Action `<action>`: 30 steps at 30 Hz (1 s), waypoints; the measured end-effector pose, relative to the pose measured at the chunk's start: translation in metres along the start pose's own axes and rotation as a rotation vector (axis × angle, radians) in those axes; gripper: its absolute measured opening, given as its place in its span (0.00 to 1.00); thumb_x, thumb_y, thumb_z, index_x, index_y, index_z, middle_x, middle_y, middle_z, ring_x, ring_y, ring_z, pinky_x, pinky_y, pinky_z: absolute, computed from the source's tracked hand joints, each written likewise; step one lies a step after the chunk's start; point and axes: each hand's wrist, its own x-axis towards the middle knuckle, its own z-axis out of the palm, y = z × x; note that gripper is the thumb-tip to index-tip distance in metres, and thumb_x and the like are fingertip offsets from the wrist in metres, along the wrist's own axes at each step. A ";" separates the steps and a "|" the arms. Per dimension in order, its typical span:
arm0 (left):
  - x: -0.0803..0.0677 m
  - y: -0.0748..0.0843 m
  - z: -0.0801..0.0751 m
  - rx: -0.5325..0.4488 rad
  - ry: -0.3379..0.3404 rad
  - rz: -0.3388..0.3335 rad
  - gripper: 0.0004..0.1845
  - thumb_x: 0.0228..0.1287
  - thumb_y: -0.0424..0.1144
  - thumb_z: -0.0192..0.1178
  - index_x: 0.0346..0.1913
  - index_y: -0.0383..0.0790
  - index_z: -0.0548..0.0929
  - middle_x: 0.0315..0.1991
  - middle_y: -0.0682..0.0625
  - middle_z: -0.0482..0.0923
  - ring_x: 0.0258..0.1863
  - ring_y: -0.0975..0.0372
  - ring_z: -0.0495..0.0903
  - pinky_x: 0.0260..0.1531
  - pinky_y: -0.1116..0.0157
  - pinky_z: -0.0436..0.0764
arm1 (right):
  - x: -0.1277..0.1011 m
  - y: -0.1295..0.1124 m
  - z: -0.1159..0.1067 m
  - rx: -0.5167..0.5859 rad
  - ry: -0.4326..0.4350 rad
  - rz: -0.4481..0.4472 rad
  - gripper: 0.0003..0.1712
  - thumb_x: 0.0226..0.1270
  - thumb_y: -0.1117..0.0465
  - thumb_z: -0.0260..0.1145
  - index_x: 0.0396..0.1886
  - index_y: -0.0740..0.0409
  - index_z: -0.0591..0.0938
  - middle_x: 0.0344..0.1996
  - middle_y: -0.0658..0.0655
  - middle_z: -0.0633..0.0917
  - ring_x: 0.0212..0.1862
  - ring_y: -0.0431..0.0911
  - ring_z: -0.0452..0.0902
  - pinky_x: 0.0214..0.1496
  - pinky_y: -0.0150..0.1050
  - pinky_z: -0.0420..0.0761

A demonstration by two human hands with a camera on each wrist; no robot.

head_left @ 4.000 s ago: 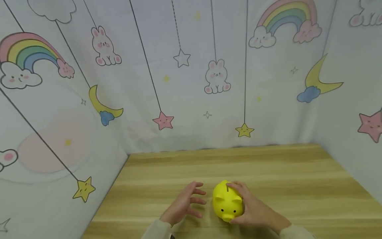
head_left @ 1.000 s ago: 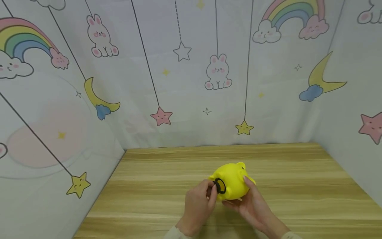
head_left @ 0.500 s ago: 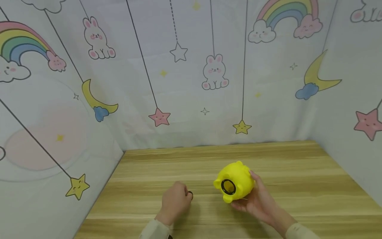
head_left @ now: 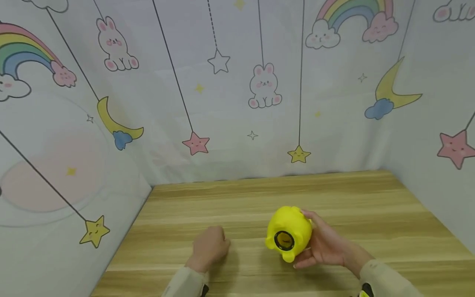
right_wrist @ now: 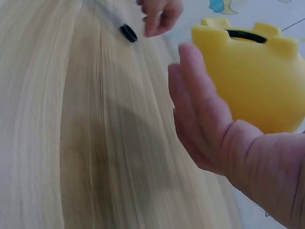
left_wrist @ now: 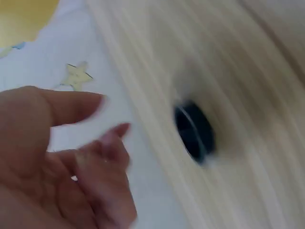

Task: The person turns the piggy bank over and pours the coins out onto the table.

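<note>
Yellow piggy bank (head_left: 289, 233) tipped, unplugged; black plug (left_wrist: 194, 131) on table

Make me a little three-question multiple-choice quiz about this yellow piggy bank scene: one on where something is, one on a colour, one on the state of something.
1. Where is the small black plug?
A. lying on the wooden table near the left hand
B. fitted in the piggy bank
C. pinched in the right hand

2. What colour is the ring round the hole in the piggy bank?
A. red
B. black
C. white

3. How is the piggy bank?
A. standing on its feet on the table
B. lying untouched on the table
C. held off the table in the right hand, its round hole open

Answers: 1 A, both wrist views show the plug on the wood beside the left hand. 2 B, the head view shows a dark ring on the yellow body. 3 C, the right hand cups it and the hole faces the head camera unplugged.
</note>
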 end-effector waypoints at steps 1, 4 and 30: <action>0.001 0.007 -0.001 -0.128 -0.043 0.014 0.15 0.66 0.43 0.60 0.23 0.39 0.80 0.14 0.55 0.70 0.12 0.66 0.64 0.10 0.68 0.65 | -0.001 -0.001 -0.001 -0.023 -0.007 0.004 0.52 0.72 0.27 0.36 0.74 0.66 0.47 0.56 0.73 0.73 0.51 0.61 0.80 0.50 0.51 0.82; 0.002 0.034 -0.001 -0.584 -0.258 0.015 0.30 0.71 0.61 0.54 0.48 0.33 0.83 0.29 0.48 0.80 0.21 0.60 0.76 0.16 0.65 0.78 | -0.004 -0.004 -0.001 -0.108 0.010 0.010 0.48 0.74 0.29 0.35 0.73 0.65 0.52 0.58 0.72 0.71 0.49 0.60 0.80 0.40 0.44 0.86; 0.006 0.064 0.010 -1.076 -0.549 0.117 0.49 0.64 0.45 0.69 0.79 0.51 0.49 0.72 0.47 0.59 0.53 0.54 0.79 0.48 0.52 0.82 | -0.008 0.009 0.000 -0.574 0.205 -0.361 0.55 0.61 0.62 0.75 0.75 0.75 0.49 0.73 0.74 0.55 0.69 0.65 0.62 0.61 0.43 0.76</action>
